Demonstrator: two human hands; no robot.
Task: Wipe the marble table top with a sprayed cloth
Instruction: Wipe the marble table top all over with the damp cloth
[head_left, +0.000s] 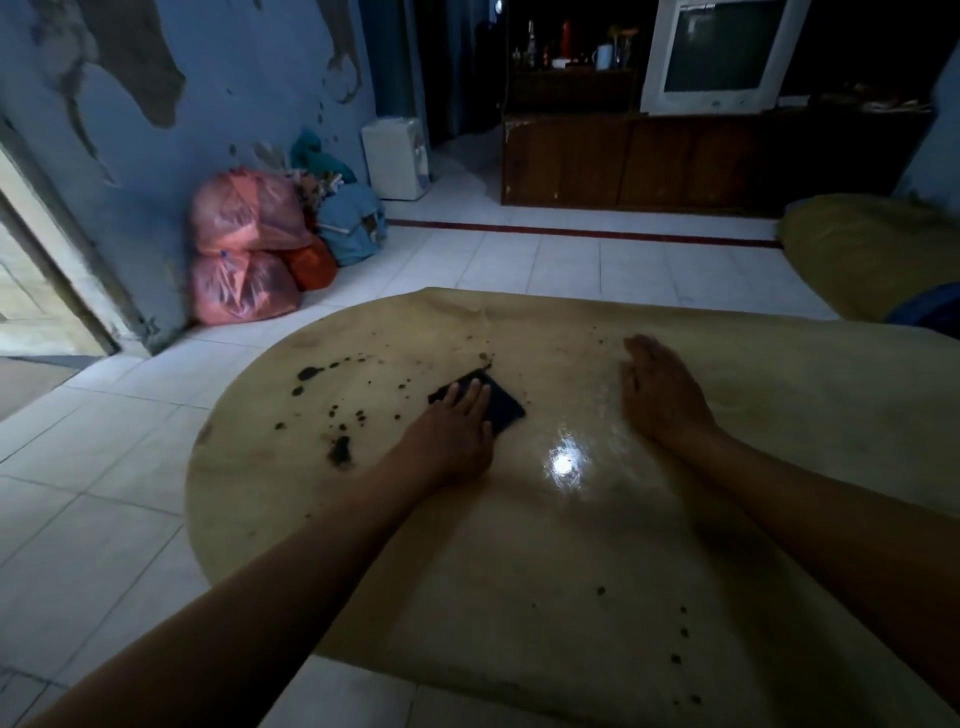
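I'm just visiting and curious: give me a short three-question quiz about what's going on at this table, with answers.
1. True or false: the right hand is pressing the dark cloth.
2. Which side of the marble table top carries the thickest cluster of dark spots: A) near the left hand, B) under the right hand, C) in the bright glare?
3. Fill in: the left hand's fingers lie ____ on the cloth.

Key
1. False; the left hand presses it, while the right hand is apart from it.
2. A
3. flat

Left hand (451, 431) presses dark cloth (488, 402) on table (519, 545); right hand (662, 392) rests flat.
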